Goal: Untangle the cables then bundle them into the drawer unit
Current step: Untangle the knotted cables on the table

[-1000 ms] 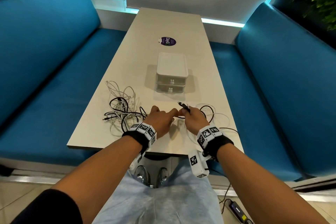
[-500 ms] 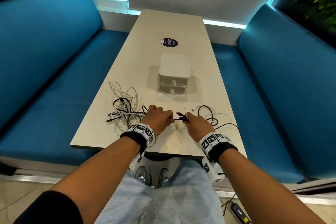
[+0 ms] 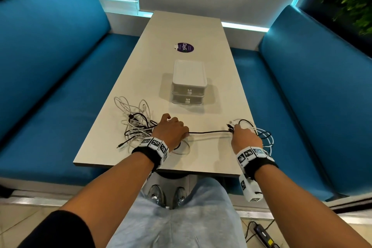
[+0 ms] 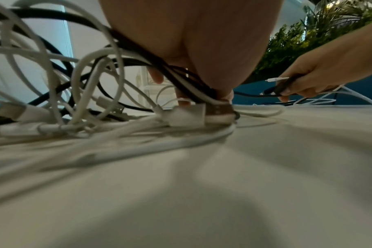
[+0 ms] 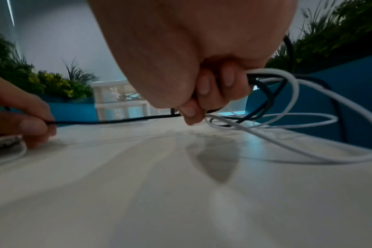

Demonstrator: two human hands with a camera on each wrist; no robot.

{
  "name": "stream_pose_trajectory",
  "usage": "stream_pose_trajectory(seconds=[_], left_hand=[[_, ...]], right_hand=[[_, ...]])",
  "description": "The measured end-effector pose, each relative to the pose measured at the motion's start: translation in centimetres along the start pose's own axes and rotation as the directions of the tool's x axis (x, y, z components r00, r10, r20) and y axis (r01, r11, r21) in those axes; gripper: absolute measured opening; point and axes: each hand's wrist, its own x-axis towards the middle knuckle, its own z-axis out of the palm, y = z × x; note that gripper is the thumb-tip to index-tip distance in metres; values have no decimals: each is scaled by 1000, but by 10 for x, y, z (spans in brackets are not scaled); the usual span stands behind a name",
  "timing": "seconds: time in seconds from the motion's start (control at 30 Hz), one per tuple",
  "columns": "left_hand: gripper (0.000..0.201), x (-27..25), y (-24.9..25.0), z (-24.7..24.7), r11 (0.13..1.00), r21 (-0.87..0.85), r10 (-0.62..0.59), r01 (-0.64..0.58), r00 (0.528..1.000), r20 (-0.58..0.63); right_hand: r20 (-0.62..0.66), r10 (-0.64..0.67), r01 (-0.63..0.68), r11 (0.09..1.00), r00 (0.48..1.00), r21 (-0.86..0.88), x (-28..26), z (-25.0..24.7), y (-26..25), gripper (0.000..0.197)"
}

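A tangle of black and white cables (image 3: 136, 123) lies on the table's near left. My left hand (image 3: 173, 131) rests at its right edge, fingers curled round a bunch of black and white cables (image 4: 187, 78). A black cable (image 3: 209, 132) runs taut from it to my right hand (image 3: 241, 133) near the right edge. My right hand (image 5: 204, 94) grips that black cable (image 5: 117, 120) together with loops of white cable (image 5: 291, 100). The white two-drawer unit (image 3: 189, 84) stands mid-table beyond both hands, drawers closed.
The beige table (image 3: 181, 26) sits between two blue benches (image 3: 50, 66). A purple round sticker (image 3: 185, 47) lies behind the drawer unit. Cable loops (image 3: 265, 139) hang over the table's right edge. A power adapter (image 3: 263, 235) lies on the floor.
My hands, close together a second ago, have drawn apart. The right hand moved right with the black cable, stretching it out from the left hand, which stayed by the tangle.
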Motion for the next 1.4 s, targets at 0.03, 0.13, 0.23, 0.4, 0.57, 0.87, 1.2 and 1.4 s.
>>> stream_pose_trajectory(seconds=[0.03, 0.13, 0.23, 0.4, 0.57, 0.87, 1.2, 1.4], left_hand=[[27, 0, 2, -1, 1000, 6, 1, -1, 1000, 13], [29, 0, 8, -3, 1000, 12, -2, 2, 999, 53], [26, 2, 10, -6, 1000, -23, -12, 14, 996, 85], [26, 4, 12, -2, 997, -73, -19, 22, 999, 40], [22, 4, 9, 2, 993, -112, -20, 22, 1000, 18], [24, -6, -5, 9, 999, -27, -31, 31, 999, -19], [32, -2, 10, -3, 997, -49, -64, 65, 998, 27], [27, -1, 16, -4, 995, -64, -79, 79, 997, 8]], right_hand=[[5, 6, -6, 999, 1000, 31, 0, 0, -5, 29], [-29, -34, 37, 994, 999, 103, -1, 0, -26, 36], [-62, -99, 108, 980, 993, 168, -6, 0, -46, 52], [-20, -367, 360, 899, 930, 251, -19, 4, -68, 33], [73, -397, 349, 869, 915, 352, -14, 12, -72, 26], [76, -153, 147, 985, 985, 87, 0, -3, -19, 31], [-65, -127, 139, 955, 990, 264, -6, -3, -45, 24], [62, -349, 311, 892, 935, 327, -11, 4, -81, 29]])
